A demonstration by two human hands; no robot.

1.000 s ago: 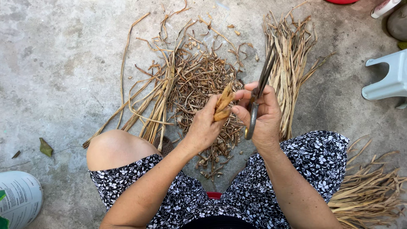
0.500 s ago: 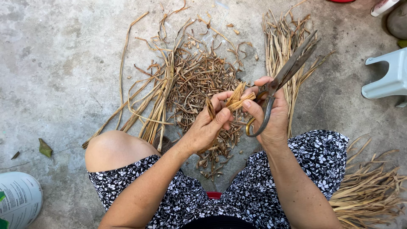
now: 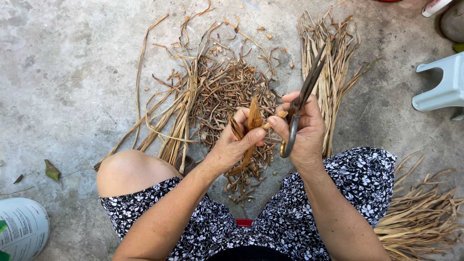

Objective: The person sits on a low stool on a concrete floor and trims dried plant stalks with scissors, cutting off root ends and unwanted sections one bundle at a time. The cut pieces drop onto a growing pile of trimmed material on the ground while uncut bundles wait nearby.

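Hands working a dried plant strip with scissors, seen from above over the person's lap.

Left hand pinches the tan strip between thumb and fingertips, holding it upright just above a heap of short brown trimmings on the concrete floor. Right hand is curled tight around the handles of dark metal scissors, touching the strip's side; the blades lie together and point up and away from the heap. Long uncut strips fan out left of the heap, a straighter bundle lies right of it, and another bundle sits farther right beside the patterned dress. A pale plastic stool stands well right of the heap.
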